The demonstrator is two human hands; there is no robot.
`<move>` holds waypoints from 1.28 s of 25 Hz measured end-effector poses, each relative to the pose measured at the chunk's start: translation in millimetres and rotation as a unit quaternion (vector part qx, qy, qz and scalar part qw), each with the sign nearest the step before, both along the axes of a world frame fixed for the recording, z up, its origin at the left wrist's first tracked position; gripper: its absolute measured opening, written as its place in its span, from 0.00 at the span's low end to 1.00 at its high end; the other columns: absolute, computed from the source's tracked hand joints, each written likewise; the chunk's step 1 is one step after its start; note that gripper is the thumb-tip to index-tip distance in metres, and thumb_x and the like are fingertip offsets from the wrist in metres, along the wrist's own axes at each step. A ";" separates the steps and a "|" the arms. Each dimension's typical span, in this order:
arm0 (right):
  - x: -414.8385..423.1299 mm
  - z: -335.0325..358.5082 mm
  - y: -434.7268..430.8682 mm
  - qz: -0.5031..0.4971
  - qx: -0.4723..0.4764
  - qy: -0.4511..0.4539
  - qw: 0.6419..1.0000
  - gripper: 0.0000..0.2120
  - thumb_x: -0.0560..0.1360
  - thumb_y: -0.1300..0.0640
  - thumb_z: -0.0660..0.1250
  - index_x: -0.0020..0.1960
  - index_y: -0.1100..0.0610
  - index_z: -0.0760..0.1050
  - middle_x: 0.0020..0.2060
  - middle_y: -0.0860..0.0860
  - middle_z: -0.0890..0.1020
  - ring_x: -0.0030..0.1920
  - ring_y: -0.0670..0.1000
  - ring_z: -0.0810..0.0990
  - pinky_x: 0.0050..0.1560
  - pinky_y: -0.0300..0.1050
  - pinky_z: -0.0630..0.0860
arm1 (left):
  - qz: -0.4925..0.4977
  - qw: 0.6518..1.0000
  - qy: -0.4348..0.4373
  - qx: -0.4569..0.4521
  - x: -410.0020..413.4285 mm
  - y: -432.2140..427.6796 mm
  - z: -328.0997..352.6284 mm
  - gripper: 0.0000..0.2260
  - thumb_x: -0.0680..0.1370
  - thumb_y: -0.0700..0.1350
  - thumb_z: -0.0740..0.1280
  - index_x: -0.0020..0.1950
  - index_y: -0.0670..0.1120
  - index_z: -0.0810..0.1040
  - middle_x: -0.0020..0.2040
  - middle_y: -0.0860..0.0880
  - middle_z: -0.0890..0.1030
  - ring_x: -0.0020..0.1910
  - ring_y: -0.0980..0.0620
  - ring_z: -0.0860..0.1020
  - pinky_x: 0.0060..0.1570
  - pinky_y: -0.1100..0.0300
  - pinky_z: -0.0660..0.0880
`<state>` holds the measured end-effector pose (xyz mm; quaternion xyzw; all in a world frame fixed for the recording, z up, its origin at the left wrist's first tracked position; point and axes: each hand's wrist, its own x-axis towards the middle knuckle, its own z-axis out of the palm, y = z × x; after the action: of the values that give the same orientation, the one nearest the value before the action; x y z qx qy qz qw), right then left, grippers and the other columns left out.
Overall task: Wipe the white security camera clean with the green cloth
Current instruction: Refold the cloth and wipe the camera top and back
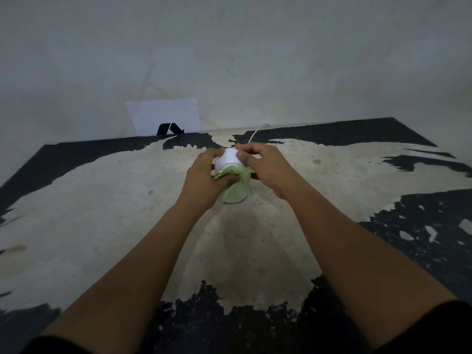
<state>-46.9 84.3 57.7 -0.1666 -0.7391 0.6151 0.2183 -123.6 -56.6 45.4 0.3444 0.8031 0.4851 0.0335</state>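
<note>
- Right hand (258,166): grip closed on the white security camera (228,158); hold steady.
- Left hand (204,180): grip pinching green cloth (233,186); rub around evenly.

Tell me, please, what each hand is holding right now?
Left hand: closed on the green cloth, pressed against the white security camera.
Right hand: grip closed on the white security camera.

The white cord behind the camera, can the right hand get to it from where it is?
Probably yes. The right hand already grips the security camera, and the white cord runs off just behind its fingers over bare table, nothing between.
</note>
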 end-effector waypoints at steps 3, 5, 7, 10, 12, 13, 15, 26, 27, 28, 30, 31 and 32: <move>-1.3 -0.9 -0.5 0.000 -0.001 -0.002 1.000 0.12 0.76 0.56 0.66 0.59 0.54 0.79 0.57 0.48 0.80 0.59 0.49 0.78 0.59 0.51 0.78 | -0.025 0.999 -0.005 -0.025 -7.0 -7.2 3.9 0.23 0.70 0.48 0.73 0.63 0.53 0.71 0.62 0.50 0.77 0.54 0.50 0.76 0.42 0.65 0.70; -1.9 -1.8 -0.4 -0.002 -0.003 0.001 1.000 0.12 0.76 0.56 0.66 0.59 0.53 0.79 0.57 0.48 0.80 0.58 0.49 0.79 0.60 0.52 0.78 | -0.014 0.999 0.003 -0.032 -5.9 -5.7 4.4 0.23 0.70 0.49 0.72 0.63 0.52 0.70 0.61 0.48 0.76 0.53 0.50 0.76 0.44 0.61 0.71; -1.2 -1.6 -0.6 -0.002 -0.006 0.002 1.000 0.12 0.76 0.56 0.66 0.59 0.54 0.79 0.55 0.47 0.80 0.58 0.50 0.79 0.59 0.51 0.79 | 0.005 0.999 0.026 -0.028 0.9 1.0 2.6 0.25 0.69 0.50 0.73 0.63 0.50 0.69 0.61 0.46 0.74 0.52 0.49 0.74 0.45 0.60 0.72; -1.1 -1.5 -0.6 -0.011 0.015 0.002 1.000 0.12 0.76 0.55 0.67 0.58 0.52 0.80 0.54 0.45 0.81 0.57 0.48 0.79 0.61 0.51 0.76 | 0.023 0.999 0.042 -0.013 8.6 10.7 1.1 0.23 0.70 0.51 0.72 0.61 0.46 0.68 0.57 0.46 0.72 0.49 0.49 0.72 0.38 0.67 0.67; -0.3 0.1 -1.7 -0.014 0.022 -0.001 1.000 0.11 0.76 0.55 0.67 0.58 0.51 0.80 0.53 0.45 0.81 0.55 0.44 0.78 0.62 0.47 0.75 | 0.034 0.999 0.022 0.007 5.9 11.1 2.3 0.17 0.73 0.51 0.68 0.58 0.47 0.70 0.56 0.46 0.74 0.49 0.49 0.73 0.38 0.65 0.68; 0.0 0.6 -2.0 -0.014 0.021 -0.001 1.000 0.11 0.76 0.55 0.67 0.58 0.51 0.80 0.53 0.44 0.81 0.54 0.43 0.78 0.61 0.46 0.75 | 0.031 0.999 0.012 0.015 2.7 9.2 2.2 0.14 0.74 0.51 0.67 0.57 0.48 0.71 0.55 0.46 0.75 0.50 0.48 0.75 0.41 0.63 0.70; 0.7 0.6 -1.8 -0.004 0.003 0.001 1.000 0.11 0.76 0.55 0.67 0.57 0.52 0.80 0.53 0.44 0.81 0.56 0.46 0.79 0.60 0.49 0.77 | 0.007 1.000 0.021 0.016 -3.3 1.4 0.3 0.11 0.77 0.48 0.64 0.58 0.50 0.73 0.56 0.45 0.77 0.52 0.48 0.77 0.47 0.57 0.73; 0.1 1.0 -1.9 -0.002 -0.006 -0.010 1.000 0.11 0.77 0.55 0.66 0.59 0.52 0.79 0.53 0.44 0.80 0.57 0.49 0.78 0.58 0.54 0.79 | -0.009 0.998 0.058 -0.006 -3.2 -4.6 -10.8 0.27 0.71 0.44 0.72 0.68 0.48 0.68 0.66 0.47 0.74 0.58 0.51 0.74 0.54 0.61 0.69; 0.6 1.2 -2.4 -0.004 -0.004 -0.008 1.000 0.12 0.77 0.55 0.66 0.59 0.52 0.79 0.53 0.45 0.80 0.57 0.49 0.78 0.58 0.51 0.79 | 0.000 0.999 0.050 0.008 1.2 0.9 -13.3 0.28 0.70 0.45 0.73 0.67 0.47 0.67 0.65 0.46 0.72 0.56 0.51 0.73 0.52 0.60 0.70; 1.1 1.5 -2.7 -0.007 0.003 -0.006 1.000 0.12 0.77 0.55 0.66 0.59 0.53 0.79 0.54 0.46 0.80 0.57 0.48 0.78 0.58 0.48 0.78 | 0.012 0.999 0.045 0.018 5.5 6.4 -14.6 0.28 0.69 0.47 0.73 0.66 0.47 0.67 0.63 0.47 0.71 0.55 0.52 0.72 0.50 0.60 0.70; 2.3 2.4 -3.1 -0.013 0.018 -0.006 1.000 0.12 0.77 0.56 0.66 0.59 0.53 0.79 0.54 0.47 0.80 0.56 0.46 0.78 0.59 0.43 0.75 | 0.037 0.998 0.032 0.032 10.4 14.3 -12.6 0.26 0.69 0.51 0.72 0.62 0.48 0.67 0.58 0.48 0.70 0.51 0.52 0.72 0.45 0.59 0.72; 2.6 2.9 -3.2 -0.013 0.023 -0.009 1.000 0.12 0.77 0.55 0.65 0.59 0.52 0.79 0.55 0.47 0.81 0.56 0.46 0.78 0.60 0.43 0.74 | 0.041 0.998 0.022 0.039 9.8 16.0 -10.5 0.23 0.70 0.52 0.71 0.60 0.48 0.67 0.56 0.49 0.70 0.50 0.52 0.73 0.44 0.60 0.72; 2.8 3.4 -3.1 -0.012 0.027 -0.015 0.999 0.12 0.78 0.55 0.64 0.59 0.52 0.79 0.57 0.48 0.81 0.57 0.47 0.78 0.62 0.45 0.74 | 0.038 0.998 0.013 0.045 7.4 15.9 -9.1 0.20 0.71 0.52 0.69 0.58 0.49 0.68 0.56 0.48 0.72 0.49 0.51 0.73 0.42 0.61 0.72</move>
<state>-44.1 81.2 61.1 -0.1786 -0.7565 0.5896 0.2193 -116.2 -40.7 36.3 0.3209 0.7931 0.5175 -0.0111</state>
